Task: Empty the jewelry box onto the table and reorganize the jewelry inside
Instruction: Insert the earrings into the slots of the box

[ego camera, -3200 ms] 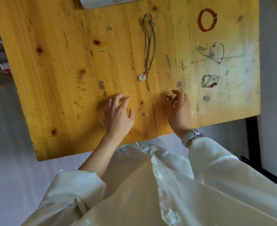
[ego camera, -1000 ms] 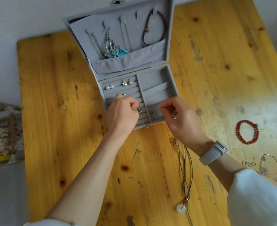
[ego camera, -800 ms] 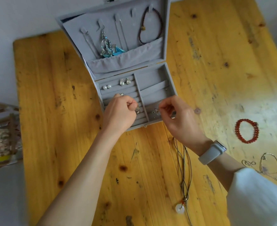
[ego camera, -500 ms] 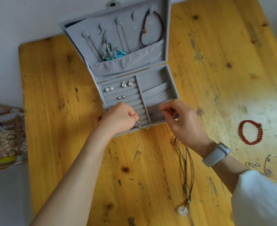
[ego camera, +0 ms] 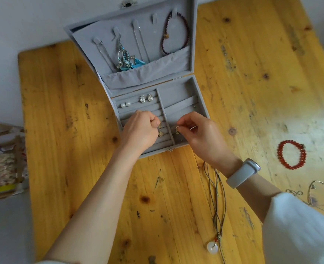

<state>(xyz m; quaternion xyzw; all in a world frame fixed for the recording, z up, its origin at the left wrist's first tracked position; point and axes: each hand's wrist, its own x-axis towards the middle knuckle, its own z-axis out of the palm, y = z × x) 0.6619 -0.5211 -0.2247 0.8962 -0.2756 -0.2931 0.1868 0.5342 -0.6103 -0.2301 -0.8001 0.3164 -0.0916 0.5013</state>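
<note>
White sleeve [ego camera: 300, 225] on the right arm, grey wristband [ego camera: 243, 173] above it.

The wooden desk [ego camera: 66, 130] carries the open jewelry box [ego camera: 201, 103], a red bead bracelet [ego camera: 291, 154], a cord necklace [ego camera: 215, 202] and a wire bangle [ego camera: 319, 195].

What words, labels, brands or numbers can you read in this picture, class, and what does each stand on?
None can be read.
Jewelry box: plain grey lining, no lettering shows.
Watch on the right wrist: only the plain band shows, no brand or digits.
Clutter at the left edge: coloured packaging, too blurred to read.
Table: only scratches and stains, no writing.
</note>
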